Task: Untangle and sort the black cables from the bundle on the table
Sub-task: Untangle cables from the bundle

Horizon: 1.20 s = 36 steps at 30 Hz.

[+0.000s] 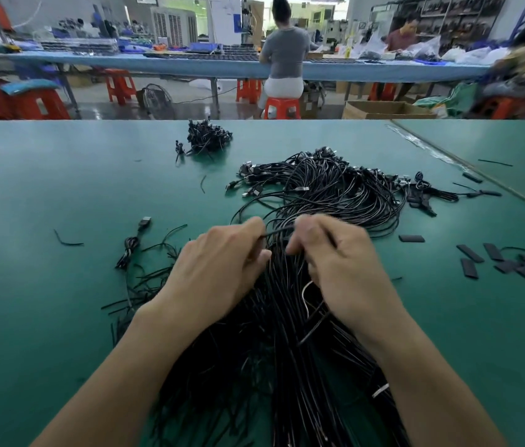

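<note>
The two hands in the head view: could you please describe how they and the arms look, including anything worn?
The left hand and right hand are bare: no gloves or rings show. The left forearm and right forearm are bare too, down to the frame's bottom edge, with no sleeve, watch or wristband in view.

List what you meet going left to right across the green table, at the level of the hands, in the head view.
A short cable offcut → coiled USB cable → left hand → black cable pinched by both hands → right hand → scattered flat black strips.
</note>
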Tool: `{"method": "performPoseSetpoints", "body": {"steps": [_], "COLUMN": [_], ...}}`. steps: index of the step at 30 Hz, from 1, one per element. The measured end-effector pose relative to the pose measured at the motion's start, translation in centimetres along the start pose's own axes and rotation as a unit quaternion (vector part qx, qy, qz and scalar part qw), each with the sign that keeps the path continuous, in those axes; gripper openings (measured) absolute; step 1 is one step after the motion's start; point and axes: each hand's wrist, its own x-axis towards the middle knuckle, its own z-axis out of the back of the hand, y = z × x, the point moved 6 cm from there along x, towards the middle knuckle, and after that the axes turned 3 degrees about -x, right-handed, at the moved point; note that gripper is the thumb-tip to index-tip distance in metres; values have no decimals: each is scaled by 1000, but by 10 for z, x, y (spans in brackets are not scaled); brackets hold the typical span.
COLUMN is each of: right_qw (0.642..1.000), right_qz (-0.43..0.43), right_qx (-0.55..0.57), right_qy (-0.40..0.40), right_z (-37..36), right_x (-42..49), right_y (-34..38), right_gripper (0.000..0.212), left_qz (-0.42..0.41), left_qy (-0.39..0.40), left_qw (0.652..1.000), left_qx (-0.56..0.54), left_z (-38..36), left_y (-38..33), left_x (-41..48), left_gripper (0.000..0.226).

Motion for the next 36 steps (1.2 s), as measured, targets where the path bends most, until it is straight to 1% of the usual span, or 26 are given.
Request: {"method": "performPoseSetpoints", "body": {"steps": [2, 3, 5, 7, 9, 10, 11, 12, 14, 15, 16, 17, 18, 19, 20, 22, 23, 24, 26, 28, 30, 31, 33, 34, 35, 36], "right_qw": [992, 986, 974, 970, 973, 975, 976, 976, 968, 958, 944, 929, 920, 921, 933, 973, 984, 990, 996, 997, 997, 997, 996, 995, 995, 995], "right_qz": [-18, -34, -68, -90, -93, -89, -84, -80, -77, -74, -66, -55, -41, -25, -7, 10, 20, 33, 46, 30, 15, 12, 16, 19, 23, 28], "right_qx": [99, 128, 146, 106, 39, 5, -36, -87, -204, -263, -320, -366, -389, -386, -352, -212, -156, -122, -82, -53, -20, 2, 58, 82, 95, 92], "right_qy": [-70, -103, -159, -198, -209, -205, -197, -183, -126, -87, -47, -6, 29, 55, 75, 93, 84, 61, 1, -45, -69, -74, -66, -49, -25, 3], "right_z": [15, 22, 32, 40, 43, 42, 42, 41, 37, 33, 27, 21, 14, 8, 3, -3, -3, 0, 10, 19, 23, 22, 18, 13, 7, 0], "right_x": [3, 4, 3, 3, 4, 4, 4, 4, 3, 2, 1, 0, -1, -2, -3, -4, -4, -3, 1, 5, 7, 7, 8, 7, 5, 4], "right_y": [-4, -7, -17, -29, -37, -41, -43, -44, -42, -40, -37, -33, -29, -24, -18, -9, -4, -1, 0, -8, -15, -17, -16, -15, -13, -12], "right_gripper": [41, 43, 46, 41, 32, 29, 27, 27, 23, 17, 14, 15, 18, 21, 24, 28, 27, 24, 19, 17, 16, 16, 17, 19, 21, 21], "left_qz": [53, 85, 129, 138, 129, 125, 129, 139, 165, 176, 186, 196, 206, 215, 219, 219, 219, 215, 195, 172, 153, 146, 134, 130, 131, 138], "left_qy": [-37, -61, -109, -172, -217, -222, -208, -173, -59, -8, 24, 41, 47, 48, 50, 60, 67, 75, 101, 134, 192, 234, 310, 328, 326, 306], "left_qw": [989, 976, 944, 922, 923, 928, 935, 945, 958, 961, 966, 970, 972, 972, 973, 972, 970, 967, 954, 922, 870, 838, 766, 736, 711, 691], "left_qx": [-130, -191, -284, -318, -290, -272, -255, -241, -227, -211, -179, -140, -105, -76, -58, -65, -88, -118, -203, -319, -427, -471, -546, -578, -609, -640], "left_z": [7, 12, 21, 33, 45, 49, 50, 48, 37, 31, 25, 20, 15, 12, 9, 3, 2, 2, 0, -2, -6, -8, -10, -8, -7, -5], "left_y": [13, 18, 27, 32, 32, 32, 31, 31, 29, 28, 27, 25, 23, 21, 19, 18, 19, 19, 17, 8, -5, -14, -31, -38, -42, -43], "left_x": [2, 2, 3, 2, -1, -1, -1, 0, 1, 0, -1, -2, -3, -4, -5, -5, -4, -4, -3, -4, -6, -9, -14, -15, -15, -13], "left_gripper": [42, 42, 37, 38, 42, 44, 46, 49, 53, 55, 56, 57, 55, 54, 53, 48, 46, 45, 49, 52, 54, 55, 54, 52, 51, 49]}}
